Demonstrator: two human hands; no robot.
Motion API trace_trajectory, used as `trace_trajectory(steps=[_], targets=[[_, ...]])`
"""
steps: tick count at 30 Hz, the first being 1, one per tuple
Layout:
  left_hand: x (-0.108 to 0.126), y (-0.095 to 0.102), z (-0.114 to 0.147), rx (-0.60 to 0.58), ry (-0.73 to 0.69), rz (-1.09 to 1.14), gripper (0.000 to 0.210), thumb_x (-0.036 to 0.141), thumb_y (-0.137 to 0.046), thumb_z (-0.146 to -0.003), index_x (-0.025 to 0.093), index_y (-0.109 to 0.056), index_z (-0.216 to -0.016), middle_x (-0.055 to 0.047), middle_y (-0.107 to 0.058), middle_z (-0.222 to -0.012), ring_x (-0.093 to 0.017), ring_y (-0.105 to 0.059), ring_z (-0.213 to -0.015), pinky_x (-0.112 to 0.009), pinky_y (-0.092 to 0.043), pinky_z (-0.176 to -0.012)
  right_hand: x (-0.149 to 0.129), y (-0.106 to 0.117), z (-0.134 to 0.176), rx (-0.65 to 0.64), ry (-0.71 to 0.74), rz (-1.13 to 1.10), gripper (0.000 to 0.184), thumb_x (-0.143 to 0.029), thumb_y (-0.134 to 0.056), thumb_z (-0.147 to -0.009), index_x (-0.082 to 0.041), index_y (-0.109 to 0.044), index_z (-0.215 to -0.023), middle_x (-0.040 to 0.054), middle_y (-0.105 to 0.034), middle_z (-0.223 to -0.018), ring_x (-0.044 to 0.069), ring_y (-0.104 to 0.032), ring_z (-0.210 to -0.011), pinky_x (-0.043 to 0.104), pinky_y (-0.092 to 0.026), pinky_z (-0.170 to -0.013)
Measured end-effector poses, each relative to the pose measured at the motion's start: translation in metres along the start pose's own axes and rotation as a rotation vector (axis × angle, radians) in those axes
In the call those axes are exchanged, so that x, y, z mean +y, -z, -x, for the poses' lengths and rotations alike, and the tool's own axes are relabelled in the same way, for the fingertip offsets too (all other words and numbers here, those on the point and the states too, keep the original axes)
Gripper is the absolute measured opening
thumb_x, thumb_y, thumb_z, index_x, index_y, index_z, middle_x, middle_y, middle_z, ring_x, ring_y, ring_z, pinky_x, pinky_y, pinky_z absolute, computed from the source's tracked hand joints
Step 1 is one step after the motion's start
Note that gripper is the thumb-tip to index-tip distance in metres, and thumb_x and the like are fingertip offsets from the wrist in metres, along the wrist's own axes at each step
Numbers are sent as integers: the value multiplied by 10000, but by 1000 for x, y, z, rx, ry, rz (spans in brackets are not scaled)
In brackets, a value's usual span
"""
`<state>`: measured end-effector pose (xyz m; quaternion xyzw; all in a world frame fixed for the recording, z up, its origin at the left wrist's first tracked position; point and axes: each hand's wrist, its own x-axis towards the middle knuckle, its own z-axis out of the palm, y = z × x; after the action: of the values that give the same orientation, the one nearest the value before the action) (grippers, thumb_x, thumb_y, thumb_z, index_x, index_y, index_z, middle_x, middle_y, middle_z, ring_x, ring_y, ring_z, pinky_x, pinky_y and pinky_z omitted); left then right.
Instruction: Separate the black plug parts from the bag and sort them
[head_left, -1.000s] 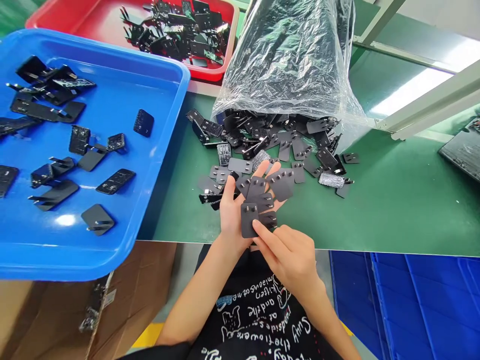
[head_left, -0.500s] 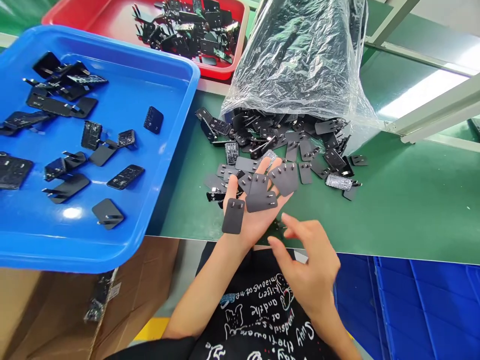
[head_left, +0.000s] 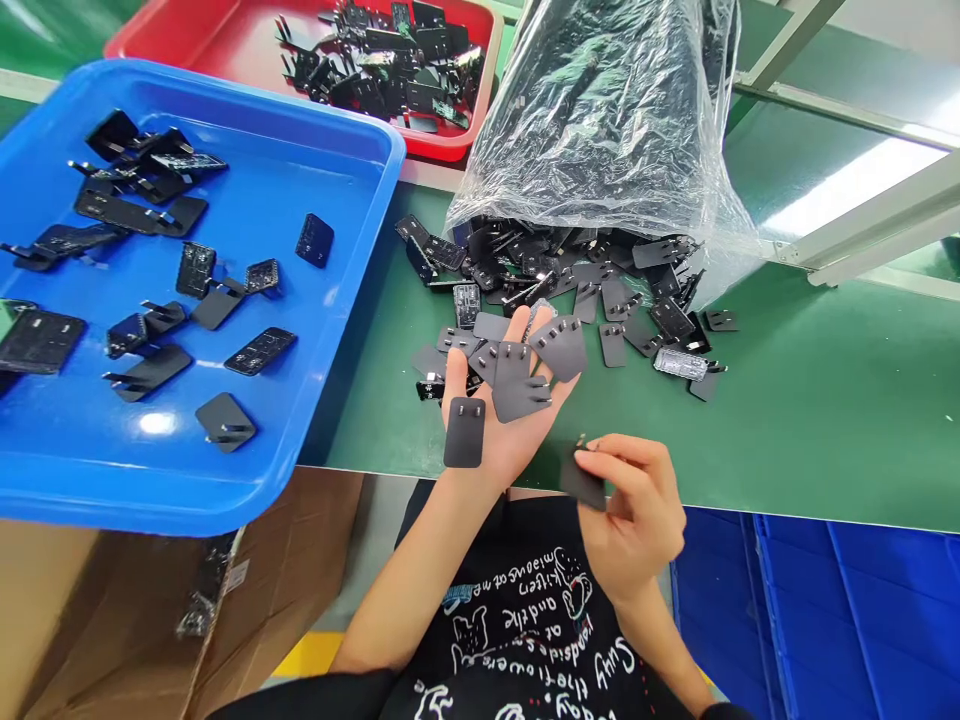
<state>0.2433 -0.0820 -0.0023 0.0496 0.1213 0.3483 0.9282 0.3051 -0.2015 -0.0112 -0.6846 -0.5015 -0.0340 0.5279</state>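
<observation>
- One plate [head_left: 582, 478] has been taken up by the right hand [head_left: 637, 505], whose thumb and fingers were parted half a second ago; it is now pinched at its edge, nearer the shirt than the bag [head_left: 600, 120], and is slightly blurred.
- Several pronged plates [head_left: 464, 438] are borne on the left hand [head_left: 517, 440], on the near side of the bag; some are overlapped across the fingers and one is set apart by the base of the thumb.
- That hand is turned palm up with its fingers spread, not clenched, and its load has been kept much as it was.
- Dark pieces are heaped in a pile [head_left: 540, 268] at the bag's mouth, with some strewn toward the left hand.
- Pile and bag are both supported by the green bench [head_left: 810, 410].
- Left of the bag, a blue tray [head_left: 180, 470] is placed, with parts [head_left: 260, 350] scattered in it.
- Beyond it, just left of the bag, a red tray [head_left: 225, 45] is more thickly filled at its right end.
- Right of the bag, a pale frame [head_left: 885, 215] is seen.
- Below bench level, nearer than the bag, a carton [head_left: 277, 560], the printed shirt [head_left: 510, 620] and blue crates [head_left: 847, 610] are shown.
</observation>
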Motion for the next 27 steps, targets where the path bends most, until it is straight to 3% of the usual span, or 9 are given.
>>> trace_trajectory(steps=[5,8,11,14,19,22,27], targets=[[1,1,1,-22,10,12,606,620,-187,-929,343,-366,-1438,59,-393,-1498,-176,-259,-1433,-402,-221,-1190,0,-24,-9,-109,269,83,283,-43,-555,-838,-265,-669,-970,53,-570,-962,188,-556,-882,342,-473,-728],[0,-2,2,33,-1,31,595,623,-204,-928,373,-309,-1458,59,-393,-1498,-183,-238,-1441,-428,-217,-1186,4,-21,-9,-214,296,100,302,-47,-504,-846,-243,-684,-988,65,-572,-971,194,-532,-884,356,-445,-753],[0,-6,2,66,-19,36,592,602,-203,-937,361,-282,-1472,53,-360,-1517,-199,-218,-1446,-427,-233,-1177,2,-14,-6,-282,272,91,203,-208,-524,-898,-213,-676,-1031,85,-575,-967,213,-524,-882,375,-448,-764],[-1,-7,1,96,-37,20,589,588,-186,-942,356,-271,-1477,54,-352,-1522,-196,-220,-1446,-418,-244,-1171,-1,-15,-4,-275,310,128,231,-333,-602,-886,-177,-657,-1047,100,-591,-964,216,-540,-871,367,-458,-752],[0,-6,1,53,-23,13,621,604,-173,-936,319,-289,-1476,37,-367,-1515,-201,-231,-1443,-425,-247,-1170,-6,-21,-8,-287,330,164,199,-228,-651,-859,-172,-639,-1050,121,-645,-1063,229,-557,-942,370,-480,-777],[0,-6,3,27,-8,21,624,589,-148,-944,297,-294,-1476,27,-367,-1516,-199,-258,-1435,-424,-233,-1176,-9,-16,-15,-269,328,138,187,-234,-672,-845,-187,-643,-1023,108,-650,-1023,220,-569,-894,367,-488,-754],[2,-4,5,-38,10,24,637,603,-125,-939,298,-343,-1453,45,-337,-1530,-207,-246,-1439,-430,-254,-1169,-6,-12,-28,-120,186,222,265,-238,-688,-835,-201,-628,-1091,76,-603,-909,206,-558,-842,341,-497,-708]])
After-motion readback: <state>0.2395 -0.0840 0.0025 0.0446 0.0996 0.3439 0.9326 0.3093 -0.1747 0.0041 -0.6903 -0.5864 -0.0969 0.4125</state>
